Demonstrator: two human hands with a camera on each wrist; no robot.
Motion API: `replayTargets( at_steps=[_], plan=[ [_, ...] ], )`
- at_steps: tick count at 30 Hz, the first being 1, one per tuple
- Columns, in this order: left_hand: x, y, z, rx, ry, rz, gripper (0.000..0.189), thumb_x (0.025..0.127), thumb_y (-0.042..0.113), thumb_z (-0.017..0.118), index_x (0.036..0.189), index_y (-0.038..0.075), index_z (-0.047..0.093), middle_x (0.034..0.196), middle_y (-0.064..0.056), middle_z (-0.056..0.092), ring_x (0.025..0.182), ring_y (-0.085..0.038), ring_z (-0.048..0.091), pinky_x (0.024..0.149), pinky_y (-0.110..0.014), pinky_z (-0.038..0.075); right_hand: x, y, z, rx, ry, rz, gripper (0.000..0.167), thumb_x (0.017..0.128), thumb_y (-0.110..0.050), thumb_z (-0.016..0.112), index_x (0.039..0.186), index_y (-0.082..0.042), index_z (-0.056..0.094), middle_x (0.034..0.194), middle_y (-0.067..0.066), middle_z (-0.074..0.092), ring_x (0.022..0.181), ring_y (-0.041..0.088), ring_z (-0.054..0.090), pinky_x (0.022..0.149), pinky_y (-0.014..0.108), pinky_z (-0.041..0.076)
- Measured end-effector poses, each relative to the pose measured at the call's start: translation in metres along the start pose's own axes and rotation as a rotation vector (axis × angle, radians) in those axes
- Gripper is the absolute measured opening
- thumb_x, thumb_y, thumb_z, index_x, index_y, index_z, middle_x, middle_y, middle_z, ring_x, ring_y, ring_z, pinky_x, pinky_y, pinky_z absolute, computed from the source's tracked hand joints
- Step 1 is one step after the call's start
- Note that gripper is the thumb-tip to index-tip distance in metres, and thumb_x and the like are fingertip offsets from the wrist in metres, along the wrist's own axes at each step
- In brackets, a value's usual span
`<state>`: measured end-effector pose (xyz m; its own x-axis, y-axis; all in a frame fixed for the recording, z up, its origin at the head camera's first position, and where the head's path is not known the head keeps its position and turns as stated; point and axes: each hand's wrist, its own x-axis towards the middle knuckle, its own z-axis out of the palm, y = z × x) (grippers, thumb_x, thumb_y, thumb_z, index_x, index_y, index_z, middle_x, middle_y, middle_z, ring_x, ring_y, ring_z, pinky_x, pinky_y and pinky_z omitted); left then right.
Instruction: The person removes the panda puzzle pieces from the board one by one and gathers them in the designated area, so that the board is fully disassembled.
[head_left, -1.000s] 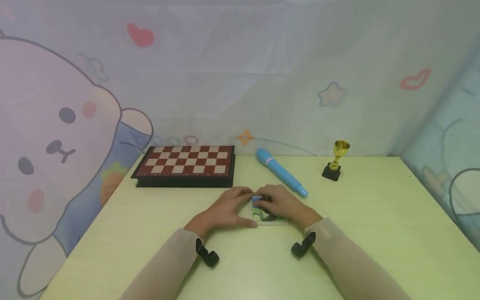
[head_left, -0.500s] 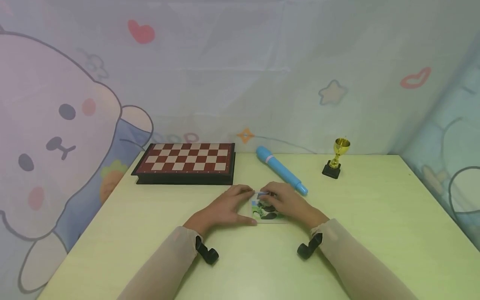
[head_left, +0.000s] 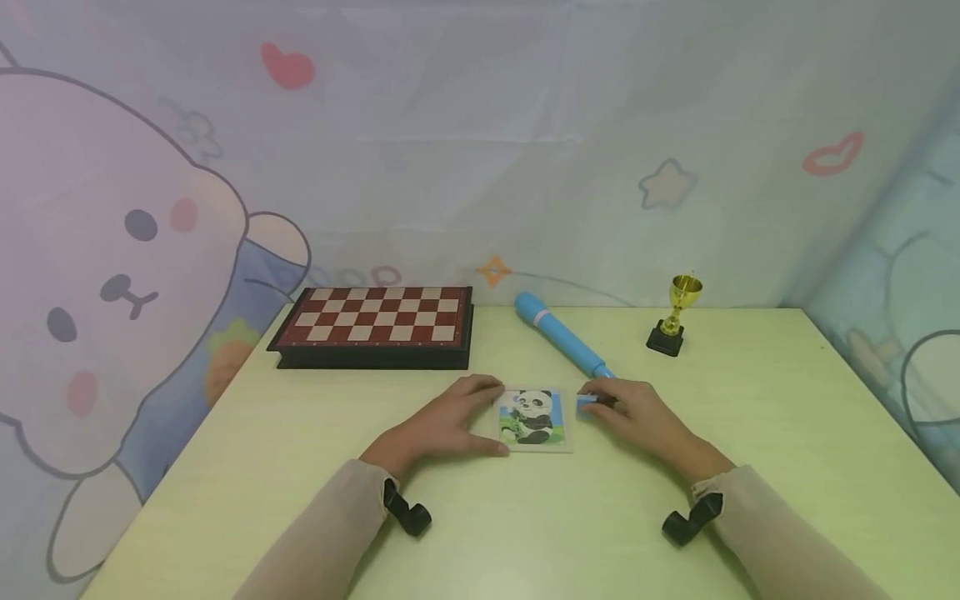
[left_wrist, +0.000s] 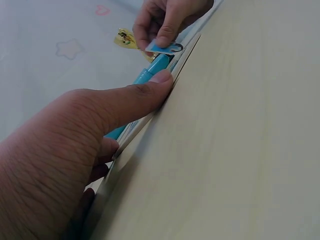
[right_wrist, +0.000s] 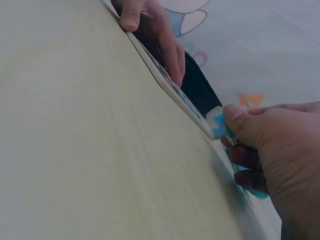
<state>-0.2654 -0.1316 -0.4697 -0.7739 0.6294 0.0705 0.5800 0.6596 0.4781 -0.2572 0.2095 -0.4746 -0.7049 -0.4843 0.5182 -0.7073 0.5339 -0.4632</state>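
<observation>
A square panda jigsaw puzzle [head_left: 532,419] in a pale frame lies flat on the table between my hands. My left hand [head_left: 450,421] holds its left side, with the thumb at the near corner and the fingers at the far corner. To the right of the frame, my right hand [head_left: 645,417] pinches a small flat puzzle piece [head_left: 586,404] between thumb and fingers. In the left wrist view this piece [left_wrist: 162,47] shows blue with a dark curved mark, held off the table. The right fingertips partly cover it.
Behind the left hand sits a chessboard box [head_left: 371,329] with a red-and-white checked top. A blue microphone-shaped stick [head_left: 562,333] lies slanted behind the right hand. Farther right stands a gold trophy cup [head_left: 678,308] on a black base. A printed cloth [head_left: 480,150] hangs behind the table.
My right hand has moved from over the puzzle to the right, carrying the piece clear of the frame and uncovering the panda picture. My left hand has stayed at the frame's left side.
</observation>
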Motion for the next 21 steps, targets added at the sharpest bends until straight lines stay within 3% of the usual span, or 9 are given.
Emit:
replayTargets(
  at_steps=[5, 13, 21],
  plan=[
    [0.0, 0.002, -0.001, 0.002, -0.003, -0.002, 0.105, 0.075, 0.076, 0.071, 0.156, 0.018, 0.039, 0.159, 0.005, 0.032, 0.146, -0.016, 0.027, 0.118, -0.041, 0.028, -0.003, 0.001, -0.002, -0.066, -0.024, -0.008, 0.02, 0.089, -0.011, 0.078, 0.108, -0.014, 0.073, 0.092, -0.009, 0.067, 0.079, 0.005, 0.058, 0.069, 0.03, 0.053],
    [-0.003, 0.003, -0.003, -0.008, -0.007, -0.005, 0.104, 0.075, 0.075, 0.071, 0.156, 0.017, 0.04, 0.159, 0.005, 0.032, 0.146, -0.015, 0.027, 0.118, -0.041, 0.028, 0.001, 0.0, 0.004, -0.197, 0.013, -0.114, 0.021, 0.085, -0.012, 0.081, 0.104, -0.007, 0.073, 0.092, -0.001, 0.059, 0.08, 0.009, 0.05, 0.066, 0.029, 0.05],
    [-0.002, 0.0, -0.001, -0.013, -0.002, 0.01, 0.104, 0.075, 0.076, 0.07, 0.156, 0.018, 0.04, 0.159, 0.005, 0.031, 0.147, -0.016, 0.027, 0.117, -0.043, 0.03, 0.003, 0.002, 0.008, -0.254, 0.021, -0.171, 0.019, 0.083, -0.01, 0.082, 0.099, -0.004, 0.072, 0.095, 0.004, 0.062, 0.086, 0.019, 0.056, 0.073, 0.038, 0.052]
  ],
)
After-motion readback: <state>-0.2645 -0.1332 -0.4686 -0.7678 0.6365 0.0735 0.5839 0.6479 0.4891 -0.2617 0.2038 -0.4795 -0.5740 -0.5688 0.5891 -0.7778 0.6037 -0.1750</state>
